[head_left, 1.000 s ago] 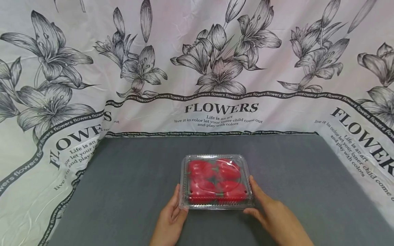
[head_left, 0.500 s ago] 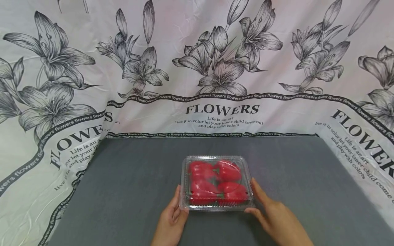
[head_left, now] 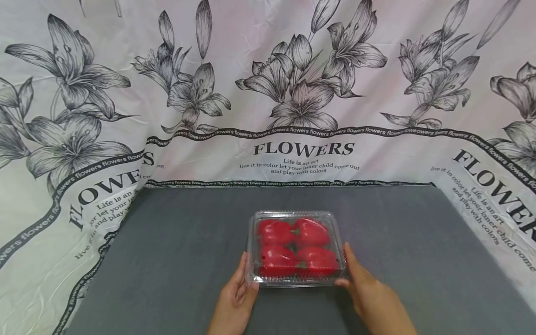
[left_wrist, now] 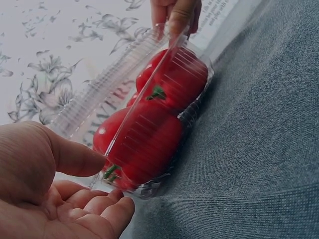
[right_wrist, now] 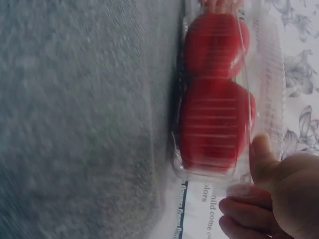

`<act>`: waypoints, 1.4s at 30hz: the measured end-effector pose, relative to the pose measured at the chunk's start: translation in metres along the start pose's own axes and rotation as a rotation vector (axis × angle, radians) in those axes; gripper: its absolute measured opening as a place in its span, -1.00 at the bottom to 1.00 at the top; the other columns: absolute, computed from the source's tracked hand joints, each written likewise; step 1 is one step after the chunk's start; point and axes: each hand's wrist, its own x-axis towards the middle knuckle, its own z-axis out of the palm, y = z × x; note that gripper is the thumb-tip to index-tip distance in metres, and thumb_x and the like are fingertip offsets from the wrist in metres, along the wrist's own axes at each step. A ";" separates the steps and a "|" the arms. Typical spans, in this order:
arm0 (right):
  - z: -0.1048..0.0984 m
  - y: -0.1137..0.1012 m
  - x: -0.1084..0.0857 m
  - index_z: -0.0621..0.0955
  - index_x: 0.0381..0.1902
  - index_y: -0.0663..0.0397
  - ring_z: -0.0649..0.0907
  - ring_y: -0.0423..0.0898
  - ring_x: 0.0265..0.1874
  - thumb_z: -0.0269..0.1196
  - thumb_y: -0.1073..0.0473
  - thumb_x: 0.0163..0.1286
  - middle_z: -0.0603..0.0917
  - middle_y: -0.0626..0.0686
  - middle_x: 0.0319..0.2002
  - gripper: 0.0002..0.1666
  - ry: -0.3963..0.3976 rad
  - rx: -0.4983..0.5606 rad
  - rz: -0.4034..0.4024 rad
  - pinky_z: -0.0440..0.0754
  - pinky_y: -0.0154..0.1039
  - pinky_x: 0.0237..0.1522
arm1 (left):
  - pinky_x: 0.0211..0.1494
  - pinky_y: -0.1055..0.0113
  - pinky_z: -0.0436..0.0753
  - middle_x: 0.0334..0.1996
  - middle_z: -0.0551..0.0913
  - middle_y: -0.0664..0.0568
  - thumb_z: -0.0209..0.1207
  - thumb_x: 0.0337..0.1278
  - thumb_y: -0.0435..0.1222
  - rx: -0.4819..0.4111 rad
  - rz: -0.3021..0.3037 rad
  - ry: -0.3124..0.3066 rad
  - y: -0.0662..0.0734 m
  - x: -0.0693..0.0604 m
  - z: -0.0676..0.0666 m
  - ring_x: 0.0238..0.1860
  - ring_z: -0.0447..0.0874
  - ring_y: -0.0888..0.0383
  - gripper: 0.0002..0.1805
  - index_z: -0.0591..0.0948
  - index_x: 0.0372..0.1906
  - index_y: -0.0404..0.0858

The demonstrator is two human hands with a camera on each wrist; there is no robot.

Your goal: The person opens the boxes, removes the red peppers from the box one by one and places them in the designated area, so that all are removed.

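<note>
A clear plastic clamshell container (head_left: 296, 281) with several red bell peppers (head_left: 311, 232) inside sits at the middle front of the grey table. Its clear lid lies over the peppers, and green stems show through. My left hand (head_left: 236, 298) holds the near left corner, with the thumb at the rim in the left wrist view and the fingers beside the wall. At the near right corner, my right hand (head_left: 374, 295) grips the rim, its thumb (right_wrist: 262, 157) against the clear plastic in the right wrist view. Parts of the fingers are hidden behind the container in the head view.
A grey cloth-covered table (head_left: 180, 242) spreads around the container. White curtains (head_left: 293, 158) printed with black flowers and lettering stand along the back and both sides.
The right thumb has drawn in against the container's near right corner. Glare on the lid has lessened, so the peppers show more clearly. The container has barely moved.
</note>
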 end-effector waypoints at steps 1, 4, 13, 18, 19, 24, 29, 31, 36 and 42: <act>0.000 -0.001 0.001 0.30 0.62 0.17 0.81 0.27 -0.12 0.53 0.04 0.32 0.69 0.33 0.24 0.04 -0.011 -0.002 0.014 0.75 0.23 -0.23 | 0.35 0.53 0.40 0.62 0.13 -0.39 0.16 0.54 -0.43 0.001 0.002 0.002 0.000 0.000 0.000 0.55 0.18 -0.16 -0.18 0.03 0.69 -0.37; 0.002 -0.006 0.002 0.27 0.64 0.20 0.79 0.30 -0.09 0.49 0.05 0.38 0.67 0.36 0.25 0.02 -0.031 -0.009 0.051 0.74 0.23 -0.25 | 0.36 0.51 0.40 0.63 0.12 -0.36 0.16 0.53 -0.44 0.010 -0.001 0.007 0.001 0.000 0.000 0.56 0.17 -0.17 -0.18 0.03 0.69 -0.37; 0.015 -0.016 0.000 0.20 0.65 0.21 0.74 0.16 -0.52 0.48 0.10 0.29 0.69 0.29 0.25 0.10 0.199 -0.052 -0.003 0.50 -0.10 -0.70 | 0.47 0.20 0.36 0.66 0.06 -0.32 0.18 0.55 -0.38 0.039 -0.041 0.010 0.002 0.000 -0.002 0.61 0.05 -0.16 -0.17 0.03 0.70 -0.35; 0.018 -0.020 0.002 0.27 0.61 0.25 0.67 0.10 -0.66 0.43 0.07 0.32 0.73 0.32 0.17 0.01 0.270 -0.054 -0.012 0.47 -0.12 -0.74 | 0.47 0.13 0.40 0.64 0.08 -0.32 0.21 0.54 -0.34 0.059 -0.030 0.020 0.003 0.000 -0.003 0.61 0.04 -0.20 -0.18 0.07 0.69 -0.36; 0.017 -0.021 0.003 0.28 0.60 0.25 0.62 0.04 -0.70 0.45 0.10 0.31 0.73 0.33 0.15 0.01 0.257 -0.054 0.007 0.46 -0.15 -0.75 | 0.46 0.12 0.42 0.64 0.09 -0.32 0.22 0.55 -0.32 0.064 -0.031 0.022 0.003 0.000 -0.003 0.61 0.05 -0.20 -0.18 0.07 0.69 -0.36; 0.014 -0.027 0.006 0.31 0.55 0.29 0.39 -0.18 -0.77 0.54 0.23 0.26 0.74 0.38 0.11 0.00 0.197 -0.070 0.081 0.45 -0.28 -0.74 | 0.43 0.23 0.47 0.63 0.12 -0.29 0.24 0.54 -0.28 0.052 -0.044 0.027 0.004 0.001 -0.003 0.61 0.08 -0.17 -0.18 0.10 0.68 -0.34; 0.016 -0.030 0.004 0.35 0.51 0.34 0.67 0.07 -0.67 0.24 -0.03 0.56 0.75 0.44 0.01 -0.22 0.269 -0.101 0.044 0.67 -0.06 -0.65 | 0.36 0.45 0.47 0.61 0.18 -0.28 0.22 0.53 -0.37 0.025 -0.016 0.044 0.004 0.001 -0.002 0.59 0.12 -0.14 -0.22 0.14 0.67 -0.35; 0.019 -0.029 0.003 0.36 0.51 0.34 0.69 0.13 -0.65 -0.04 -0.19 0.67 0.75 0.46 -0.03 -0.21 0.310 -0.110 0.018 0.67 0.00 -0.65 | 0.34 0.50 0.46 0.60 0.21 -0.28 0.21 0.53 -0.40 0.015 -0.003 0.045 0.005 0.000 -0.001 0.58 0.14 -0.12 -0.23 0.15 0.67 -0.37; 0.015 -0.027 0.006 0.45 0.47 0.30 0.58 0.07 -0.77 -0.25 -0.25 0.76 0.79 0.35 -0.25 -0.20 0.475 -0.130 -0.096 0.54 -0.06 -0.79 | 0.33 0.51 0.46 0.56 0.28 -0.26 0.26 0.48 -0.40 0.017 -0.015 0.030 0.002 0.001 -0.001 0.54 0.24 -0.08 -0.23 0.21 0.65 -0.35; -0.008 -0.032 0.016 0.40 0.54 0.27 0.78 0.15 -0.50 -0.25 -0.24 0.77 0.81 0.31 -0.19 -0.20 0.462 -0.166 -0.206 0.73 -0.02 -0.59 | 0.31 0.50 0.49 0.56 0.32 -0.21 0.27 0.46 -0.39 0.046 -0.021 0.070 0.002 0.002 -0.007 0.51 0.33 -0.07 -0.23 0.24 0.64 -0.35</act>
